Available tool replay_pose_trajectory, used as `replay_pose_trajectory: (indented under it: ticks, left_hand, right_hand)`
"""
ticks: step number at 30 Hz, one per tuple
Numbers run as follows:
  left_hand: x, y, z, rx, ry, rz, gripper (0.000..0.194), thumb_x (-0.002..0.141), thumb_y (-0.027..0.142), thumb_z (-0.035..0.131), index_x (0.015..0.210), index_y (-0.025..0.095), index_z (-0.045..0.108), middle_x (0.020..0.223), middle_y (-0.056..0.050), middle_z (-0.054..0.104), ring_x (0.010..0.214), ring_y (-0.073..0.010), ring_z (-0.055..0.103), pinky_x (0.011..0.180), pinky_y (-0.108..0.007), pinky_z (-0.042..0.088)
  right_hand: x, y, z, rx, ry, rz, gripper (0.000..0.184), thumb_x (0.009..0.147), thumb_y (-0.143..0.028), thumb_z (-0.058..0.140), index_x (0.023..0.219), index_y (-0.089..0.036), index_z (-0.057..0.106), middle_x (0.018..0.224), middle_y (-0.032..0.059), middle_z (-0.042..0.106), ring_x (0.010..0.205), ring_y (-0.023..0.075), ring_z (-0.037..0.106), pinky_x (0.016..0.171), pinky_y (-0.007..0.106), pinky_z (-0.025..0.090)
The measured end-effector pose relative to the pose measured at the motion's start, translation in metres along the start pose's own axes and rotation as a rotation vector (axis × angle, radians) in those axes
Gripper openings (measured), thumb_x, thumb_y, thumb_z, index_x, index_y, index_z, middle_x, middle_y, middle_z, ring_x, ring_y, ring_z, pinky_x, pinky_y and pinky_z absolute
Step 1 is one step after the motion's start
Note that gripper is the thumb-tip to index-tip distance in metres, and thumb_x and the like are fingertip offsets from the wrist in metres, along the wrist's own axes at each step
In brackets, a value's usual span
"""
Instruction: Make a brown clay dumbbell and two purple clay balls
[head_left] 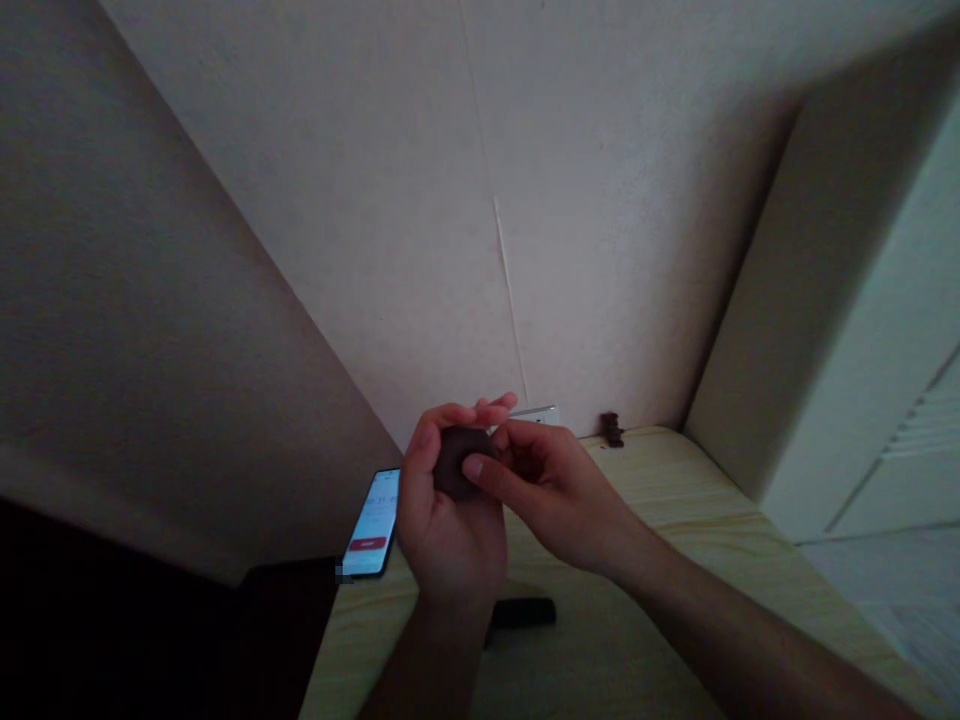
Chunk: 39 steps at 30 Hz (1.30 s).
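A dark brown, rounded lump (452, 466) rests in the cupped palm of my left hand (461, 545), whose fingers curl around its left and far sides. From the right, my right hand (566, 495) presses its thumb on the face of the lump. The fingers of that hand are bent behind the lump's right edge and partly hidden. Both hands are raised over a light wood-grain table (660, 500). The lump's underside cannot be seen.
A lit phone (373, 525) lies at the table's left edge. Under my wrists is a black elongated object (525, 612), partly covered. A small dark brown figure (612, 430) stands at the back by the wall (420, 250). A white cabinet (847, 400) rises on the right.
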<state>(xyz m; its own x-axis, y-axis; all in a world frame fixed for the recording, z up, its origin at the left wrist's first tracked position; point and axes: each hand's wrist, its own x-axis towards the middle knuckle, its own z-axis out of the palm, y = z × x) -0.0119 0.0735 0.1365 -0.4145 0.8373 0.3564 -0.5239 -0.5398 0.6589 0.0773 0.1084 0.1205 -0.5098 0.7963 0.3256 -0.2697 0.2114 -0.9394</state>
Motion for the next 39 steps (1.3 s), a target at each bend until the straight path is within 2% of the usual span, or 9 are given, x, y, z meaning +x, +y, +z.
replay_pose_trajectory:
  ticks: [3,6,12,16,20,23,29,39]
  left_hand:
    - [0.000,0.000,-0.003,0.022,-0.018,-0.050,0.034,0.094,0.029,0.044,0.096,0.021,0.077,0.101,-0.007,0.079,0.109,-0.0214,0.071,0.098,-0.034,0.052]
    - [0.002,0.002,-0.008,0.006,-0.054,-0.126,0.039,0.086,0.030,0.044,0.102,0.017,0.078,0.110,-0.012,0.079,0.115,-0.0260,0.069,0.100,-0.038,0.051]
    - [0.003,0.002,-0.004,0.029,-0.082,-0.241,0.056,0.092,0.043,0.035,0.086,0.013,0.082,0.108,-0.017,0.078,0.111,-0.0314,0.070,0.104,-0.047,0.049]
    - [0.003,-0.001,0.000,0.019,-0.013,-0.206,0.053,0.096,0.040,0.039,0.072,0.016,0.079,0.094,-0.013,0.080,0.104,-0.0272,0.072,0.103,-0.043,0.050]
    - [0.001,-0.001,-0.001,-0.015,0.058,-0.125,0.049,0.096,0.037,0.043,0.066,0.017,0.076,0.080,-0.008,0.078,0.090,-0.0205,0.074,0.090,-0.032,0.057]
    - [-0.002,0.001,-0.001,-0.045,0.057,-0.087,0.050,0.097,0.036,0.042,0.066,0.017,0.075,0.078,-0.007,0.077,0.082,-0.0184,0.074,0.083,-0.030,0.059]
    - [-0.004,0.000,0.003,-0.065,0.016,-0.073,0.051,0.098,0.036,0.040,0.068,0.015,0.076,0.077,-0.007,0.075,0.080,-0.0193,0.074,0.084,-0.032,0.060]
    - [-0.005,0.001,0.003,-0.084,-0.017,-0.061,0.053,0.099,0.036,0.037,0.071,0.015,0.077,0.078,-0.007,0.076,0.082,-0.0186,0.074,0.083,-0.030,0.061]
  right_hand:
    - [0.001,-0.003,-0.004,-0.003,0.020,-0.023,0.027,0.087,-0.039,0.070,0.074,-0.020,0.056,0.069,-0.0030,0.054,0.063,0.0112,0.048,0.056,0.026,0.036]
    - [0.002,-0.006,-0.012,-0.021,0.041,0.000,0.033,0.082,-0.039,0.074,0.068,-0.020,0.051,0.065,-0.0043,0.050,0.059,0.0101,0.043,0.054,0.026,0.034]
    - [0.004,-0.009,-0.024,-0.071,-0.006,0.088,0.033,0.076,-0.038,0.080,0.067,-0.021,0.053,0.063,-0.0044,0.051,0.059,0.0106,0.045,0.056,0.027,0.037]
    - [0.005,-0.005,-0.017,-0.048,0.099,0.074,0.037,0.071,-0.043,0.084,0.073,-0.022,0.054,0.069,-0.0022,0.057,0.065,0.0139,0.053,0.060,0.029,0.044]
    - [0.005,0.003,-0.005,-0.012,0.216,0.043,0.048,0.063,-0.042,0.091,0.083,-0.023,0.051,0.080,-0.0013,0.061,0.075,0.0162,0.059,0.067,0.031,0.050]
    - [0.005,0.006,0.001,0.054,0.182,0.055,0.048,0.066,-0.042,0.089,0.089,-0.023,0.051,0.082,-0.0016,0.062,0.077,0.0158,0.059,0.071,0.032,0.050]
    - [0.004,0.003,0.002,0.136,0.125,0.083,0.045,0.069,-0.038,0.087,0.085,-0.022,0.048,0.080,-0.0039,0.060,0.070,0.0125,0.055,0.065,0.029,0.046]
    - [0.003,-0.004,0.007,0.221,0.095,0.068,0.039,0.071,-0.028,0.083,0.082,-0.023,0.046,0.077,-0.0052,0.059,0.069,0.0112,0.054,0.064,0.027,0.046]
